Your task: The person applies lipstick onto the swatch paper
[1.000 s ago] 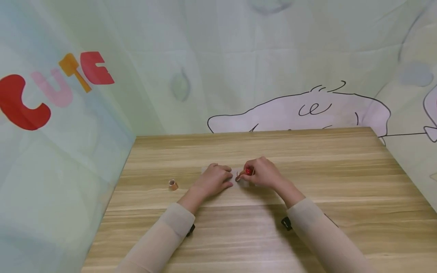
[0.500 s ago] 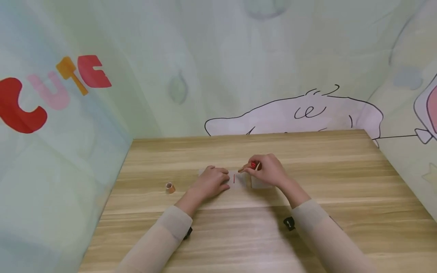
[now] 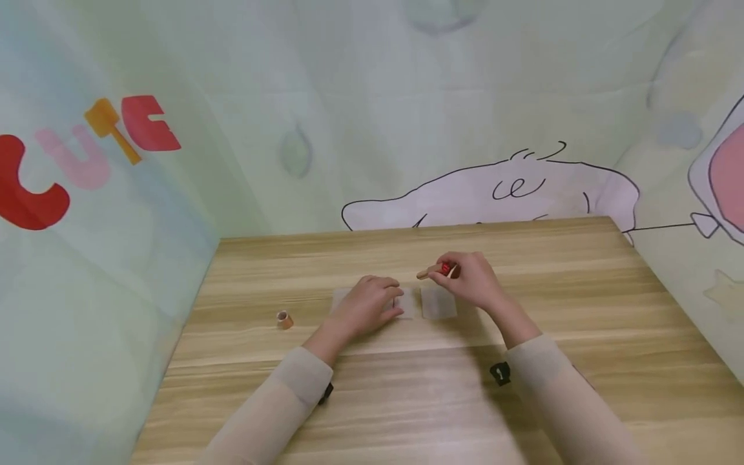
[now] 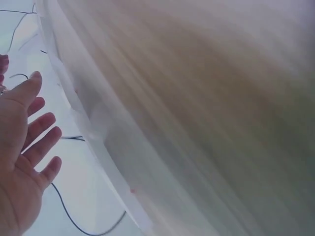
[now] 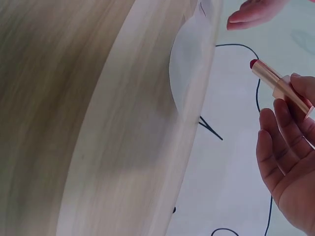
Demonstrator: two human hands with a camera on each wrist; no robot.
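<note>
In the head view my right hand (image 3: 473,281) pinches a lipstick (image 5: 269,77) between thumb and fingers. Its gold tube ends in a red tip, plainly seen in the right wrist view, and it is held above the table. My left hand (image 3: 371,301) rests on a pale sheet of paper (image 3: 408,305) with its fingers loosely extended. A short drawn line, red in the right wrist view, shows on that sheet beside the fingers. A second pale piece (image 3: 438,303) lies just to the right, below the right hand. The left wrist view shows the fingers spread, partly cut off.
A small copper-coloured lipstick cap (image 3: 285,320) stands on the wooden table (image 3: 407,400), left of the left hand. Black wrist gear (image 3: 500,373) hangs under the right sleeve. A printed curtain (image 3: 250,129) rises behind the table's far edge.
My right hand has lifted away from the sheet, up and to the right, with the lipstick. The drawn line and the right-hand paper came into view. My left hand has shifted slightly over the line.
</note>
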